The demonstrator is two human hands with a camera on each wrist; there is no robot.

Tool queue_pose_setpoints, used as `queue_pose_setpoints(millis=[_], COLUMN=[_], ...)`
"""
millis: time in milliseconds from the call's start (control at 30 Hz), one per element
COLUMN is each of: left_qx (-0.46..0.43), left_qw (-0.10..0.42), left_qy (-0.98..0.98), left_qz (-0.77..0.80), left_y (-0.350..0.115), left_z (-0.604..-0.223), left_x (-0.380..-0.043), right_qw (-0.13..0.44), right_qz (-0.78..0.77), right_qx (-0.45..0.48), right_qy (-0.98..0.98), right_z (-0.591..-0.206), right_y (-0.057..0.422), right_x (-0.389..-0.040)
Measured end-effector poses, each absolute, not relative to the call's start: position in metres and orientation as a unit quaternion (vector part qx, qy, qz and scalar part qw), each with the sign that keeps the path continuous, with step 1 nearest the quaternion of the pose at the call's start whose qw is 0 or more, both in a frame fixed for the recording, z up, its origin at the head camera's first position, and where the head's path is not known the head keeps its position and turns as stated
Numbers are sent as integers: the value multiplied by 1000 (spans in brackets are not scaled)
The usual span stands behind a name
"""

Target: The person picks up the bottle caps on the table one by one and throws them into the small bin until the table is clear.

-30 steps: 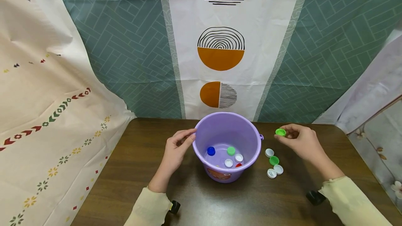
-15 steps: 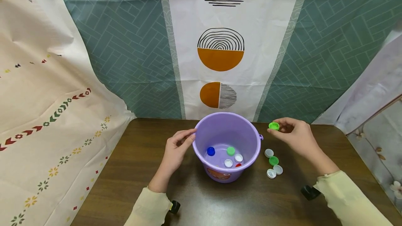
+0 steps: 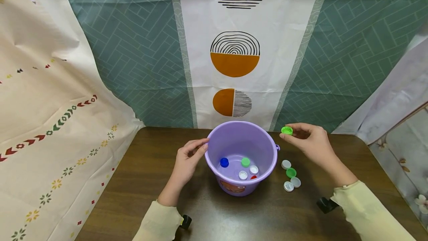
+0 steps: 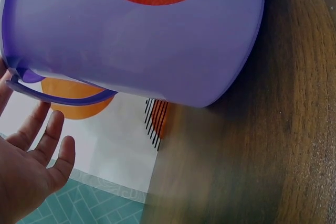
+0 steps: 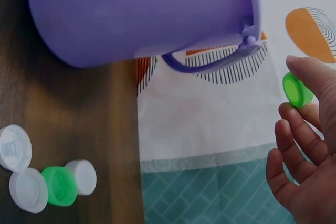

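A purple bucket [image 3: 238, 187] stands upright on the table. My left hand [image 3: 185, 163] pinches its rim at the left side between thumb and fingers. In the left wrist view the left hand [image 4: 39, 166] is beside the hanging bucket handle [image 4: 68, 98]. Between thumb and fingertips, my right hand [image 3: 311, 142] pinches a bright green bottle cap [image 3: 287, 131], raised to the right of the bucket. Inside the bucket lie a blue cap [image 3: 224, 162], a light green cap [image 3: 245, 162], two white caps and a partly hidden red cap [image 3: 253, 177].
Right of the bucket, a green cap [image 3: 291, 173] lies on the brown table [image 3: 267, 218] among white caps [image 3: 288, 186]. A patterned cloth [image 3: 234, 66] hangs behind the table's far edge. A cream cloth [image 3: 67, 140] covers the left side.
My right hand has moved left and slightly away from me with the green cap, closer to the bucket. The left hand and the bucket have stayed in place.
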State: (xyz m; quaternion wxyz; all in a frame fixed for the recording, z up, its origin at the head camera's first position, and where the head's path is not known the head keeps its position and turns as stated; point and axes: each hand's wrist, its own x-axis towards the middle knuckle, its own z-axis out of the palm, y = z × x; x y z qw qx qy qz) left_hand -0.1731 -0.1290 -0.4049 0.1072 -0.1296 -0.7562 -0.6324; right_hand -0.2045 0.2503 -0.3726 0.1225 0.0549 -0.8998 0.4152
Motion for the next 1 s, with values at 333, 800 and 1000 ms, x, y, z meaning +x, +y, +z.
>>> queue_pose_setpoints(millis=[333, 800, 1000], left_qx=[-136, -135, -131], left_qw=[114, 116, 114], left_qy=[-757, -765, -768], left_qz=[-629, -619, -617], left_y=[-129, -129, -129], left_z=[-405, -403, -404], left_x=[-173, -173, -173], right_qw=[114, 84, 58], right_qz=[456, 493, 519], right_qx=[67, 98, 119], right_qy=[-880, -860, -844], right_z=[-354, -313, -318], right_y=[231, 188, 178], right_x=[-201, -182, -184])
